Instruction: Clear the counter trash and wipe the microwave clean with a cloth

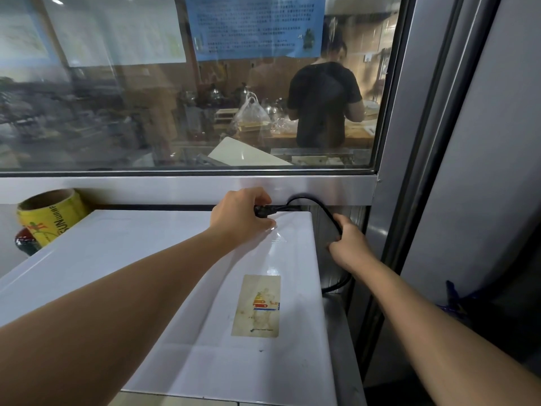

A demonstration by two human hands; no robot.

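The microwave [175, 273] stood directly below us, its white top filling the lower middle of the view, a worn sticker [257, 306] near its right edge. Our left hand [240, 213] reached across that top to the back right corner, fingers curled round the black plug [262, 211] at the end of the power cord [325, 212]. Our right hand [348, 244] hung just beside the microwave's right side, closed around the same cord where it dropped behind the casing. We judged that we were dealing with the cable before any wiping began; no cloth was in sight, and neither hand was free to take one. The next move seemed to call for laying the cord clear of the top, then fetching a cloth. A yellow tape roll [49, 215] rested against the back left corner. Beyond the window [187, 112] a person in a dark shirt [325, 104] stood at a counter.
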